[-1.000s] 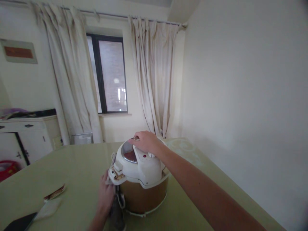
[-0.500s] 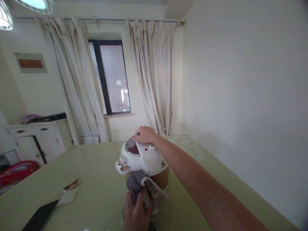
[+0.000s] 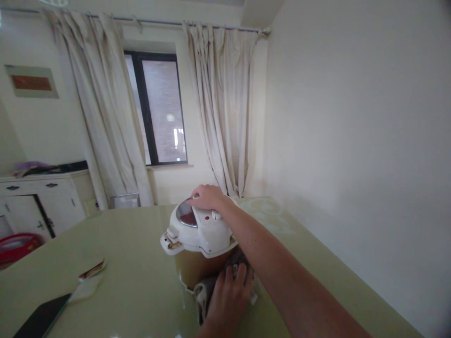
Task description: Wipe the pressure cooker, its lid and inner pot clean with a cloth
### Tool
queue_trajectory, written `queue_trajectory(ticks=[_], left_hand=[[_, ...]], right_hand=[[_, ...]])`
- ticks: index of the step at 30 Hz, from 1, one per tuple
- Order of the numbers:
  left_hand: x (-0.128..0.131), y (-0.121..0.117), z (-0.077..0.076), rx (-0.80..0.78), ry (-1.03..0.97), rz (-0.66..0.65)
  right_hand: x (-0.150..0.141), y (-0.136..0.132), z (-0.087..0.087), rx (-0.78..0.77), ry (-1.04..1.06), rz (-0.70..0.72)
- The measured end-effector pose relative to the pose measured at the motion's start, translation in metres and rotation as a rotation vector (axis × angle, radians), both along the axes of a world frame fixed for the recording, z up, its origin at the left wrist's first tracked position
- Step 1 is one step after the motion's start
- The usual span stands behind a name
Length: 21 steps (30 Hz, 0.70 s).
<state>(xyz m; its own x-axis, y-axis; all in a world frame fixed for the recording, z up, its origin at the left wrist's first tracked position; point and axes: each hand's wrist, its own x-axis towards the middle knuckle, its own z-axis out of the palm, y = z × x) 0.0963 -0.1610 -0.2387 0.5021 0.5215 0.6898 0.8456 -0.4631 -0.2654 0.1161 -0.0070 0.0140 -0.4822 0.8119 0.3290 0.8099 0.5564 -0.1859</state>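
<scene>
A countertop electric cooker (image 3: 211, 239) with a white lid and a tan body stands upright on the table. Its lid (image 3: 188, 237) has a shiny window, a small red light and a knob. My right hand (image 3: 207, 196) grips the top of the lid, fingers curled over it. Low on the front right of the tan body, my left hand (image 3: 230, 291) presses a grey cloth (image 3: 204, 293) against the side. The cloth bunches under my fingers, and my right forearm passes just above that hand. Part of the cooker's right side is hidden behind the arm.
On the green table (image 3: 130, 253), a dark phone-like slab (image 3: 44, 314) and a small folded packet (image 3: 92, 271) lie to the left. A red basket (image 3: 21, 246) stands beyond the table's left edge, near a white cabinet (image 3: 63, 202). A wall (image 3: 352, 141) borders the right side.
My left hand has moved with the cloth from the cooker's left side, across its front, to the lower right. My right hand stays on the lid. The view has shifted slightly.
</scene>
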Motion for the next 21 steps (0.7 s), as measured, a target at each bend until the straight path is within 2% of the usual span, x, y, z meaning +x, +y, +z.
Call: queue_trajectory(ticks=[2,4,7,10,12,13,16,19,21], left_hand=[[0.03,0.016,0.007,-0.077,-0.048,-0.002],[0.047,0.029,0.011,-0.139,-0.067,-0.01],[0.039,0.029,0.009,-0.069,-0.026,-0.058],[-0.008,0.008,-0.004,0.085,0.068,-0.136],[-0.052,-0.008,-0.014,0.147,0.066,-0.117],[-0.075,-0.014,-0.019,0.149,0.046,-0.068],[-0.137,-0.019,-0.022,0.159,-0.045,0.0],[-0.172,-0.008,-0.014,0.037,-0.442,0.223],[-0.18,0.004,-0.009,-0.065,-0.723,0.244]], right_hand=[[0.001,0.001,-0.001,0.011,0.0,0.008],[0.001,0.001,-0.002,0.022,0.014,0.002],[0.002,0.0,-0.003,0.017,0.043,-0.006],[0.002,0.001,-0.003,0.011,0.054,-0.003],[0.001,0.001,-0.003,0.008,0.054,-0.004],[0.001,0.001,-0.003,0.006,0.051,-0.004],[-0.001,0.0,-0.003,0.009,0.042,-0.005],[-0.002,-0.001,-0.001,0.006,0.042,-0.006],[-0.002,-0.001,-0.001,0.002,0.044,-0.009]])
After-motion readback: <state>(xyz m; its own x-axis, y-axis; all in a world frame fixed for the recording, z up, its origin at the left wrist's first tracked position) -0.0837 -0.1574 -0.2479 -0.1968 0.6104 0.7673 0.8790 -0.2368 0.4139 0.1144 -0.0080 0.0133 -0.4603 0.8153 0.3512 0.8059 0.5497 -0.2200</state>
